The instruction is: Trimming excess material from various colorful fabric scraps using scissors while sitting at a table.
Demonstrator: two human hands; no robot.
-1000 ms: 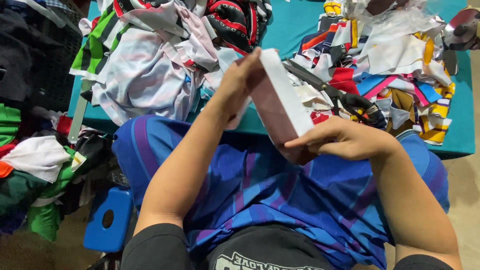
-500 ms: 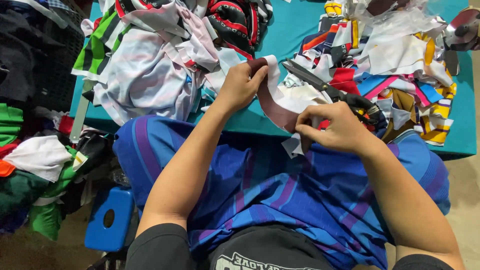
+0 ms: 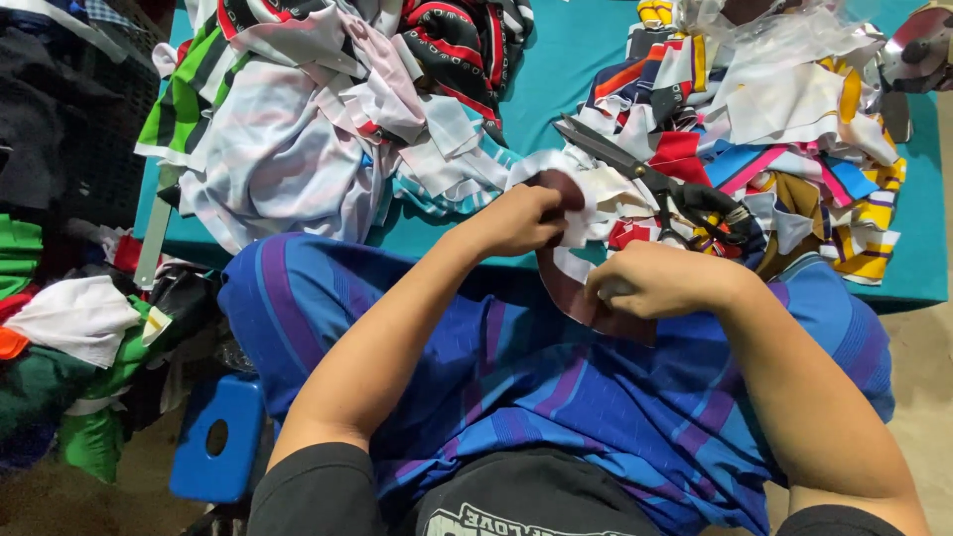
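Observation:
My left hand [image 3: 516, 220] and my right hand [image 3: 655, 280] both grip a narrow maroon and white fabric strip [image 3: 571, 288] that curves between them over my lap. The left hand pinches its upper end near the table edge; the right hand holds its lower part against the blue striped cloth [image 3: 556, 387] on my knees. Black-handled scissors [image 3: 655, 184] lie just beyond my hands on a heap of scraps.
A teal table [image 3: 566, 69] carries a pile of white and striped garments [image 3: 298, 129] at left and colourful fabric scraps [image 3: 794, 129] at right. More cloth is heaped on the floor at left [image 3: 60, 328]. A blue stool [image 3: 213, 437] stands below my left arm.
The strip was held up stiff and straight between my hands; both hands have lowered toward my lap and the strip now bends in a curve, maroon side showing.

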